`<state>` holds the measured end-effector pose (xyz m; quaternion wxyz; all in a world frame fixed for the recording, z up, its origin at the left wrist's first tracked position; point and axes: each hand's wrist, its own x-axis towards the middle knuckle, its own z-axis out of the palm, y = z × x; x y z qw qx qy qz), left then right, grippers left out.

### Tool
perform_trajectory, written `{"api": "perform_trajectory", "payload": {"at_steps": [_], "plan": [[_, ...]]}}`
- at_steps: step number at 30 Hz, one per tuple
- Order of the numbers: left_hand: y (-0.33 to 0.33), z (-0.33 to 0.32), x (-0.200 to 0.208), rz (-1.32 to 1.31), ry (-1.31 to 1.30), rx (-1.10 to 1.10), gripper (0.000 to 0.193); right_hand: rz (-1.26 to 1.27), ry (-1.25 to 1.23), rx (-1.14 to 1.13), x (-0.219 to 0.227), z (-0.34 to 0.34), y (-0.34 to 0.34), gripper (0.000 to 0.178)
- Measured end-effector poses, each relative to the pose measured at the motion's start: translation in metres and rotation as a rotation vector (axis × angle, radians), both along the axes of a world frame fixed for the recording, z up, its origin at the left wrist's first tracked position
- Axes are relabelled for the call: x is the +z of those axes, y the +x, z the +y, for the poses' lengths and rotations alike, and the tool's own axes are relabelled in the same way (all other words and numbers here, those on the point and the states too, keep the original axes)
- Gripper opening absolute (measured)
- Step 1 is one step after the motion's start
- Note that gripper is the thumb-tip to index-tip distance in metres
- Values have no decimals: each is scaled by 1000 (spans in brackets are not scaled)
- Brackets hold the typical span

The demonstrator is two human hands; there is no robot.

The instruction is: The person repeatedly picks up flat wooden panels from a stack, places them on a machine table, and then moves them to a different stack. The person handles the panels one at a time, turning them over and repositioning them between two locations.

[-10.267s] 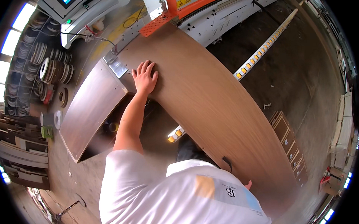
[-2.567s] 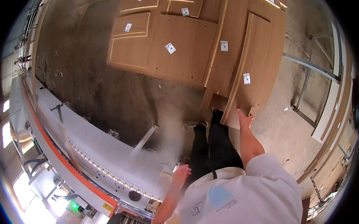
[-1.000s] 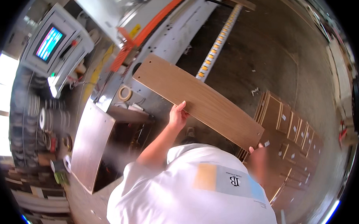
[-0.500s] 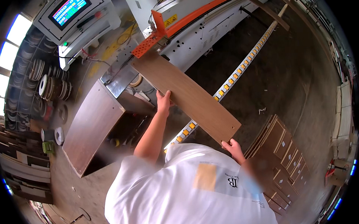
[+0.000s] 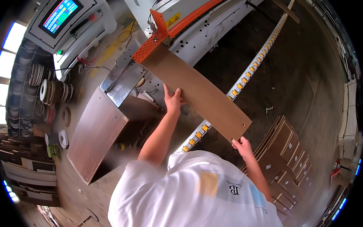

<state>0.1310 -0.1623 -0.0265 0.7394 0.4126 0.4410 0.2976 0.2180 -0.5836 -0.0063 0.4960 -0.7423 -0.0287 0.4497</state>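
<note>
A long brown wooden board [image 5: 201,95] slants from the machine toward me, its far end meeting the perforated orange guard [image 5: 149,48]. Near its closest end, a small round hole shows in the face. My right hand [image 5: 242,147] is closed on the near corner, thumb on top. Against the left long edge, my left hand [image 5: 174,101] touches the board with its fingers spread, one pointing away from the edge. Under the board runs a rail with yellow rollers [image 5: 239,86].
A wood-panelled cabinet [image 5: 96,134] stands left of my left arm. A control console with a lit screen [image 5: 61,15] is at the far left, above reels of edging [image 5: 49,92]. Stacked brown panels [image 5: 286,150] lean at the right. The white machine body [image 5: 211,36] extends away.
The board has slid slightly right in view, its far end still at the orange guard. My left hand's fingers have spread from their hold on the edge; my right hand keeps the near corner.
</note>
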Motion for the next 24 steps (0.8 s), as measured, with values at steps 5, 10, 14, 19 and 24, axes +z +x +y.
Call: {"api": "perform_trajectory", "payload": {"at_steps": [5, 10, 14, 19, 24], "plan": [[57, -1, 10, -82, -31, -6, 85, -10, -17, -40, 2, 6, 53, 18], [104, 7, 14, -92, -29, -49, 86, -3, 59, -140, 0, 10, 96, 18], [141, 13, 5, -6, -45, -120, 82, -29, 139, -465, 2, 14, 95, 29], [151, 16, -10, 164, 50, -306, 59, -40, 159, -570, -45, -40, 31, 46], [119, -79, 32, 22, 118, -640, 45, -332, -395, -251, -117, -141, -87, 53]]}}
